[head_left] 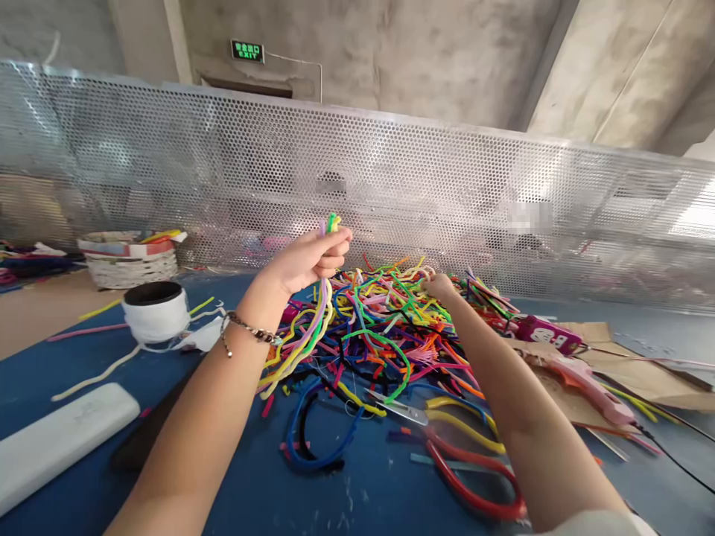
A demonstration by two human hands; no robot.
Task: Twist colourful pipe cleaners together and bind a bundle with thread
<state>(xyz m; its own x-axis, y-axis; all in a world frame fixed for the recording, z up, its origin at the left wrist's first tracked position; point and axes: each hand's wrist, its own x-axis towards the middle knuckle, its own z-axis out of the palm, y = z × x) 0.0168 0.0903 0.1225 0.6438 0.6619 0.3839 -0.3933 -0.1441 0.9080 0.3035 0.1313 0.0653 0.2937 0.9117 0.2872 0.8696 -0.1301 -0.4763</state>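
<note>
My left hand (317, 258) is raised above the table, its fingers closed round a small bundle of pipe cleaners (313, 327) in lilac, green, yellow and cream. Their tips poke out above the thumb and the long ends hang down in a curve. At the far side of a big tangled heap of many-coloured pipe cleaners (385, 320), my right hand (441, 286) reaches in with fingers curled together. What its fingertips pinch is too small to make out. Scissors (418, 414) with red and yellow handles lie in front of the heap, beside a blue bent headband-like hoop (290, 439).
A pink glue gun (592, 387) with a cord lies on cardboard (642, 353) at right, near a purple device (550, 333). On the left are a white-wrapped cup (157, 320), a white oblong case (72, 439) and a woven basket (126, 266). A perforated metal panel (385, 171) stands behind.
</note>
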